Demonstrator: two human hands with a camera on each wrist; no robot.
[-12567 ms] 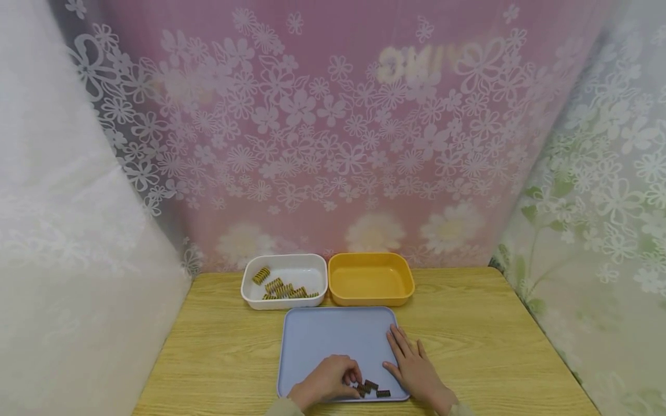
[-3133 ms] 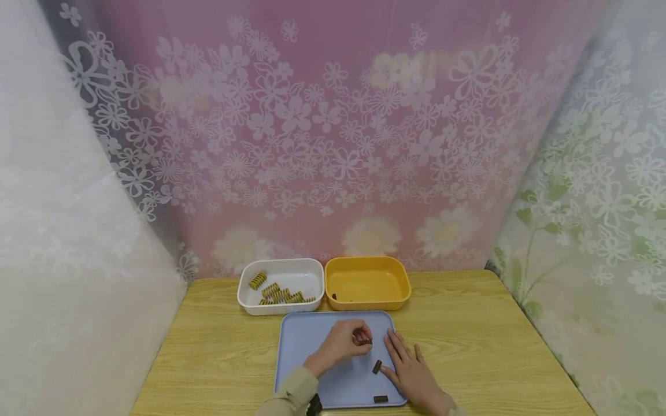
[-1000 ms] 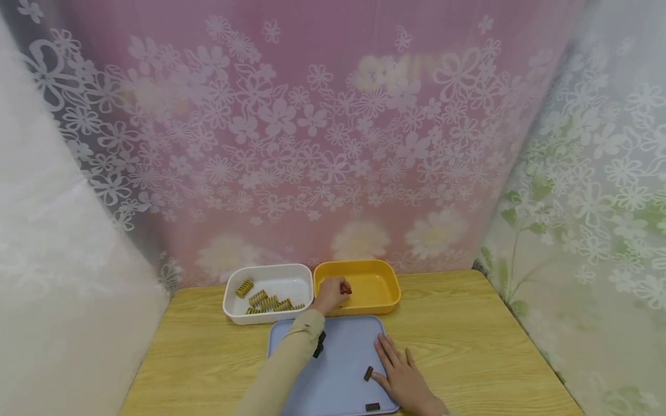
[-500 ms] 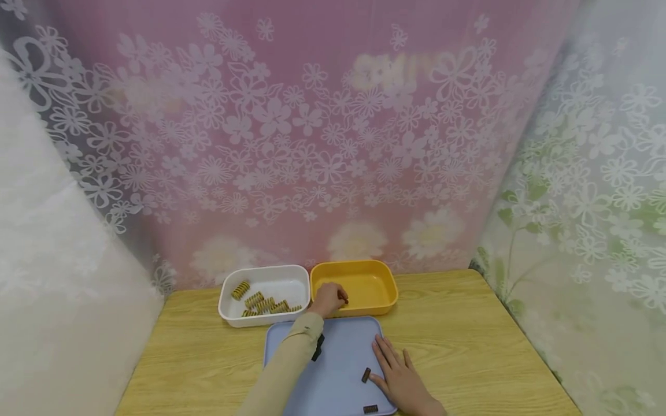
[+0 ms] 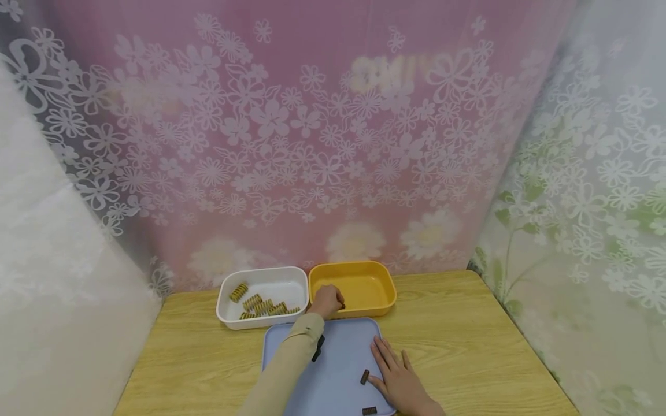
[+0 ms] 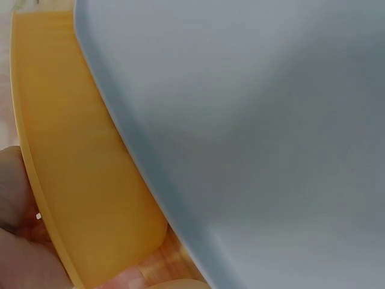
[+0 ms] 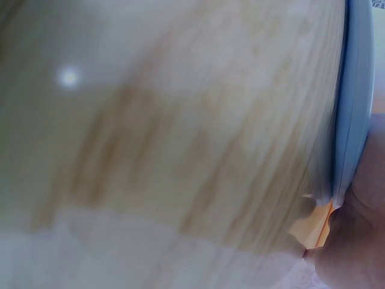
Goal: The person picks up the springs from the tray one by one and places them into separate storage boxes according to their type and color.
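My left hand (image 5: 328, 300) reaches over the near left corner of the yellow bin (image 5: 366, 314), its fingers curled down inside. A dark brown coil spring (image 5: 343, 306) shows only as a small bit at its fingertips. In the left wrist view, part of the left hand (image 6: 21, 235) lies behind the bin's rim. On the blue tray (image 5: 333, 381), my right hand (image 5: 402, 378) lies flat over the right edge with fingers straight. One dark spring (image 5: 365, 377) is beside its thumb; another dark spring (image 5: 369, 411) lies near the tray's front edge.
A white bin (image 5: 224, 315) with several yellow springs (image 5: 264, 306) stands left of the yellow bin. Both bins sit behind the tray on the wooden table (image 5: 458, 346). Floral curtains (image 5: 312, 144) enclose the back and sides.
Since about three seconds ago, my left hand has carried a dark spring from above the tray into the yellow bin, lowering over the last second. The right hand stays on the tray edge.
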